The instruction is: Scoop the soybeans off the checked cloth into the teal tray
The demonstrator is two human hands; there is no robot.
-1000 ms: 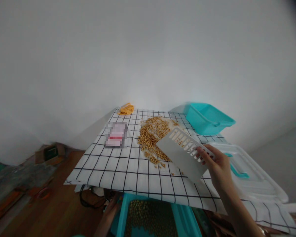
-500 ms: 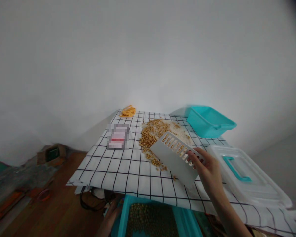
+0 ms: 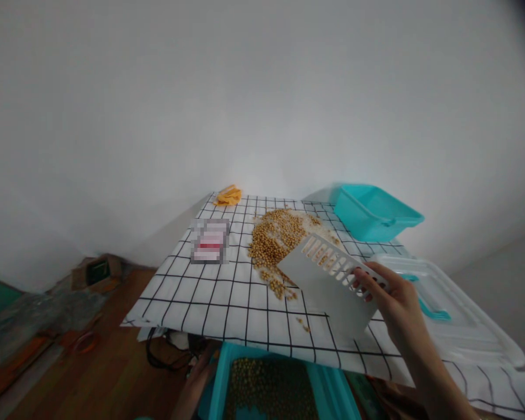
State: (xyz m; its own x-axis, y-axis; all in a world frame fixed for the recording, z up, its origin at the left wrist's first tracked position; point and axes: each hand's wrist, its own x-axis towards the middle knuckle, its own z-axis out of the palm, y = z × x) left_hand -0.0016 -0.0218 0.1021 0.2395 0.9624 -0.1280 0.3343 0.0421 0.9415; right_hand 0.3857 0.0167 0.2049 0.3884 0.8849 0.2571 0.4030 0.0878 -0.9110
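My right hand (image 3: 398,294) pinches the slotted edge of a flat white plastic board (image 3: 328,286), which is tilted over the checked tablecloth. Just beyond its left end lies a heap of yellow soybeans (image 3: 273,239), mixed with white grains that look like rice. A few stray beans lie on the cloth near the board. Below the table's front edge, a teal bin (image 3: 225,356) holds beans and darker small grains (image 3: 271,385). My left hand (image 3: 199,373), in shadow, grips the bin's left side; its fingers are partly hidden.
An empty-looking teal tub (image 3: 376,213) stands at the back right. A clear lid (image 3: 468,321) with a teal handle lies at the right. A yellow cloth (image 3: 228,196) and a blurred-out pink item (image 3: 210,242) are on the left. A cardboard box (image 3: 97,271) sits on the floor.
My right hand has moved right with the white board, away from the heap, uncovering more tablecloth and some stray beans. My left hand and the lower bin have hardly moved.
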